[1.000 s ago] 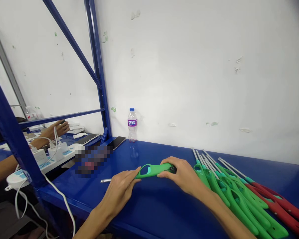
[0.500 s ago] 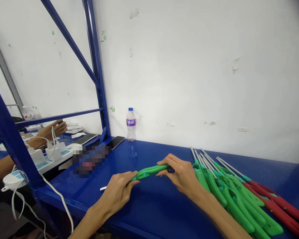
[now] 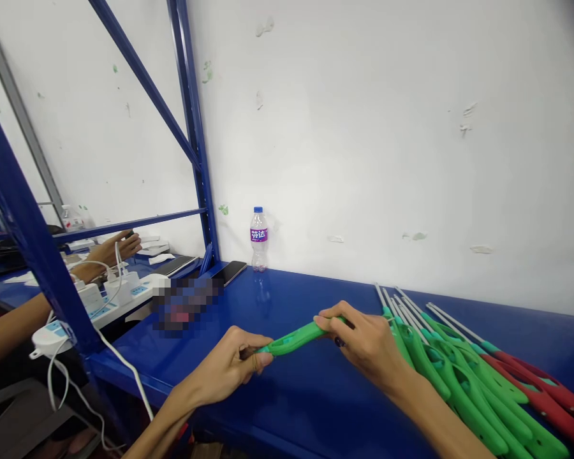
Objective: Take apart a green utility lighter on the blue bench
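A long-necked gas lighter (image 3: pixel 297 340) with a green handle is held above the blue table, slanting up to the right. My left hand (image 3: pixel 229 364) pinches it at the turquoise collar, and the hand hides the metal tube. The far end of the handle is gripped between the thumb and fingers of my right hand (image 3: pixel 370 341). The loop-shaped opening in the handle faces up. To the right of my right hand, several green lighters (image 3: pixel 459 376) lie in an overlapping row, metal tubes toward the wall. Red lighters (image 3: pixel 538 392) lie at that row's right end.
A plastic bottle (image 3: pixel 259 239) stands by the wall, with a phone (image 3: pixel 229 273) lying left of it. Past the blue rack post (image 3: pixel 33 236) are a white power strip (image 3: pixel 141 292) with cables and another person's hand (image 3: pixel 108 250). Part of the table is pixelated.
The view has swung slightly left. The held lighter has turned so its opening shows more, and its metal tip, seen before beyond my left hand, is now hidden.
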Available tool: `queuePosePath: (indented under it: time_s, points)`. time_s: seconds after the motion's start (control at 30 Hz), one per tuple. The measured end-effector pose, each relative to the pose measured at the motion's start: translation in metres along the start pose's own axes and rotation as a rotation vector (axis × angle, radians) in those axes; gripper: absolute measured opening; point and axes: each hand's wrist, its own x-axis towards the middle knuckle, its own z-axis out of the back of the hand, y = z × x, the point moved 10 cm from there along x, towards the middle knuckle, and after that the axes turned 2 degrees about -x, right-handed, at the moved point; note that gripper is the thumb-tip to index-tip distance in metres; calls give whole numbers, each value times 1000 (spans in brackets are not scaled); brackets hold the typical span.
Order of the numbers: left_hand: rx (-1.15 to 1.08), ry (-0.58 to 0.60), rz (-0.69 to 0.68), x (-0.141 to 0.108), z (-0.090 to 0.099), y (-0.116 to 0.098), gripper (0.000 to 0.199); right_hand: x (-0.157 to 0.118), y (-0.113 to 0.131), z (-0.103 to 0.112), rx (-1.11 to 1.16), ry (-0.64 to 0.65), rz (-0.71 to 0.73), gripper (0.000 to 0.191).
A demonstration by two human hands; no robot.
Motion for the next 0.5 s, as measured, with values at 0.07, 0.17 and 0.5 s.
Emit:
queuePosePath:
  time_s: [0.07, 0.17, 0.5]
  points:
    - [-60, 39, 2, -1, -2, 0, 36, 0, 1, 3, -10, -17, 8, 32]
    - [-127, 84, 22, -4, -3, -3, 38, -1, 3, 6, -26, -49, 30, 31]
    - [966, -477, -133, -17, 11, -44, 37, 1, -39, -9, 386, 137, -413, 19]
